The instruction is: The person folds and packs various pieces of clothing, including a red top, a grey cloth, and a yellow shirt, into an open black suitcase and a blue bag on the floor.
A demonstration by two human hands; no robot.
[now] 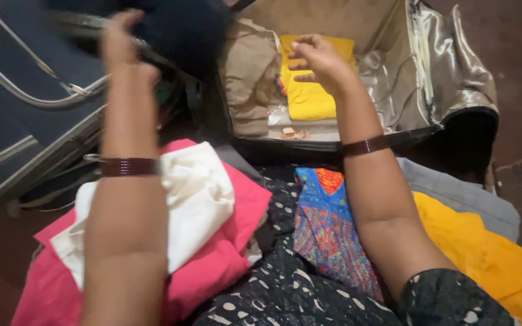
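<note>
At the far left lies a dark blue suitcase with grey piping. The left hand is raised over its edge, the grip closed on a dark garment that shows blurred above and to the right of the fingers; a dark bangle sits on that wrist. Below the left forearm a white cloth lies on top of a pink cloth.

In the middle a black fabric with white spots spreads toward the camera, with a blue patterned garment on it.

The right hand hovers inside an open suitcase with a shiny beige lining, its grip half open, fingers loosely curled and holding nothing. Directly under it lies a folded yellow garment, close to the fingertips, though contact cannot be told. A tan garment lies just left of it. At the far right a yellow cloth rests on a grey cloth.
</note>
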